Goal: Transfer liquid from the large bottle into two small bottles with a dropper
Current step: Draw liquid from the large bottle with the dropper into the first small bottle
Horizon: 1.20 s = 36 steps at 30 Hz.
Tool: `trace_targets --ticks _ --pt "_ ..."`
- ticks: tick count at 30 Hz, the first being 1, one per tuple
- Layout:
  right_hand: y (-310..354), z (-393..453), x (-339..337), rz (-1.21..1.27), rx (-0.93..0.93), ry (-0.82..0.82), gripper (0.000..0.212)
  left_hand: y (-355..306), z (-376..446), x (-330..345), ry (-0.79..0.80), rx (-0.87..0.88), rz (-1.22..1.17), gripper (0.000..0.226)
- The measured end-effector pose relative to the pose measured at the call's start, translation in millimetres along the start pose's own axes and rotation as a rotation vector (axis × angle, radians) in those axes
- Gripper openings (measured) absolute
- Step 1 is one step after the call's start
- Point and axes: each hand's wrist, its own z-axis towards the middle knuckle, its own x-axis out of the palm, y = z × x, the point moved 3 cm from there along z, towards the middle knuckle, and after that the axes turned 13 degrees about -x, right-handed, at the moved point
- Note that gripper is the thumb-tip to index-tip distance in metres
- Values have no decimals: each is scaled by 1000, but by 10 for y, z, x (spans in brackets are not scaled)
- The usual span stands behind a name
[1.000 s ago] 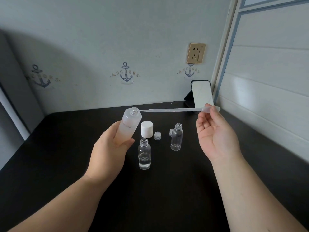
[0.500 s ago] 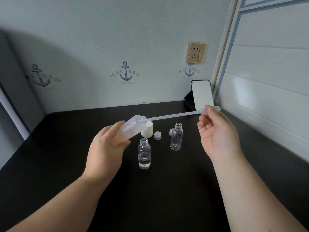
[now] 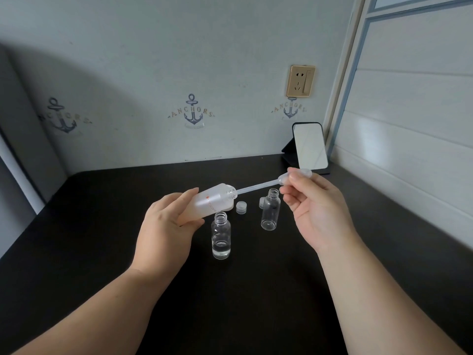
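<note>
My left hand grips the large frosted bottle, tilted far over with its open mouth pointing right. My right hand pinches the bulb of a clear plastic dropper, whose tip is inside the bottle's mouth. Below the large bottle stands a small clear bottle with some liquid at its bottom, uncapped. A second small clear bottle stands to its right, uncapped and looking empty.
A small clear cap lies between the small bottles, another cap sits behind the right one. The large bottle's white cap is partly hidden behind it. A mirror on a stand stands at the back right of the black table.
My left hand has tipped the large bottle from nearly upright to almost lying flat. The dropper's tip has gone into the mouth, and my right hand has followed slightly downward.
</note>
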Motion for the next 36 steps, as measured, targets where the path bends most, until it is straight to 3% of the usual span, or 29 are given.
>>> trace_targets --ticks 6,16,30,36 --pt "-16 -41 94 -37 0 85 10 -6 -7 5 1 15 15 63" --pt "-32 -21 66 -23 20 74 13 -4 -6 3 5 -1 25 62" --pt "-18 85 -124 133 24 -111 13 35 21 -12 -4 -83 -12 62" --pt "1 114 -218 256 22 -248 25 69 34 -19 -29 -152 -58 62"
